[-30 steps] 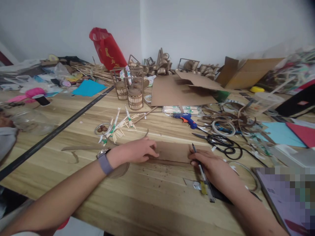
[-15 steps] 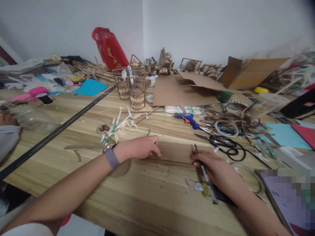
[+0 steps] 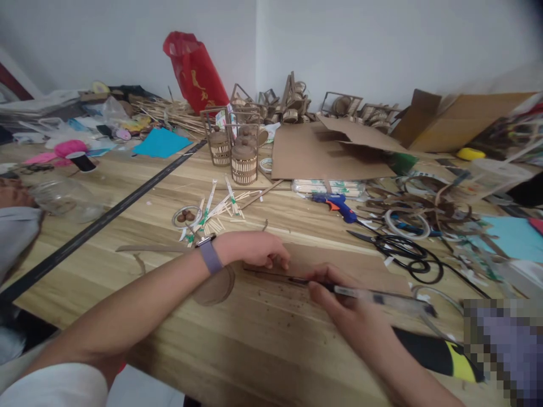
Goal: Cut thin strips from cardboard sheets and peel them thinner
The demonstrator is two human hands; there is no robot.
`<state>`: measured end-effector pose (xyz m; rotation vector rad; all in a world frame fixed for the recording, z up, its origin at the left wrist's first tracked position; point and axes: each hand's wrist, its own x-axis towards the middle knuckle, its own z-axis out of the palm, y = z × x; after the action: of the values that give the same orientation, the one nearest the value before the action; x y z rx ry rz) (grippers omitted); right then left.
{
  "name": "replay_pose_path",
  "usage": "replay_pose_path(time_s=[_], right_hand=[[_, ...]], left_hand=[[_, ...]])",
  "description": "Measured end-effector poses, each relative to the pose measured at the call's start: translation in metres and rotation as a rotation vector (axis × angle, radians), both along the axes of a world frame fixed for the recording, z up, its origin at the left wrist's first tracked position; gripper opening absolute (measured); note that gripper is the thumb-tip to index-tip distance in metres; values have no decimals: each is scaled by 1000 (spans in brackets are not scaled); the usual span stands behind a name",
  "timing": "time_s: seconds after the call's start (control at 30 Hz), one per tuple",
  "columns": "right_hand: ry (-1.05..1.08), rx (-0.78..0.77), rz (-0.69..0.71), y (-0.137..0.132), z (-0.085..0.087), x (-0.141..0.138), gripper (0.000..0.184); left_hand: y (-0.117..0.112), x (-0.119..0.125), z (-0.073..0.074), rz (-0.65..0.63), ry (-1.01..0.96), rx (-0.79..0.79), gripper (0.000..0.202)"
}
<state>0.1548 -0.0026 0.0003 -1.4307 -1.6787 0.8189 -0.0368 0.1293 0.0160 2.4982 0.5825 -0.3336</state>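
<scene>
A brown cardboard strip (image 3: 339, 261) lies flat on the wooden table (image 3: 263, 345) in front of me. My left hand (image 3: 254, 249), with a grey watch on the wrist, presses its curled fingers down on the strip's left end. My right hand (image 3: 339, 297) is closed round a pen (image 3: 373, 295) that lies nearly level, its tip pointing left at the strip's near edge. A round cardboard disc (image 3: 216, 287) shows under my left wrist.
Black scissors (image 3: 396, 249) and a blue glue gun (image 3: 337, 204) lie right of the strip. Loose sticks (image 3: 220, 209), small wooden barrels (image 3: 245, 161), a big cardboard sheet (image 3: 326, 154) and a red bag (image 3: 195, 70) sit farther back. A long black bar (image 3: 106, 217) crosses the left side.
My right hand has swung the pen from upright at the strip's right end to nearly level along its near edge. The view has shifted slightly; my left hand stays on the strip.
</scene>
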Motion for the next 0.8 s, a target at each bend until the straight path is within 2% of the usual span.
replay_pose_path(time_s=[0.13, 0.27, 0.8], right_hand=[[26, -21, 37, 11, -16, -29, 13], [42, -20, 51, 17, -27, -42, 15], [32, 22, 51, 20, -37, -54, 15]], left_hand=[[-1, -1, 3, -20, -28, -8, 32], [1, -2, 0, -46, -49, -26, 29], [1, -1, 0, -46, -55, -10, 30]])
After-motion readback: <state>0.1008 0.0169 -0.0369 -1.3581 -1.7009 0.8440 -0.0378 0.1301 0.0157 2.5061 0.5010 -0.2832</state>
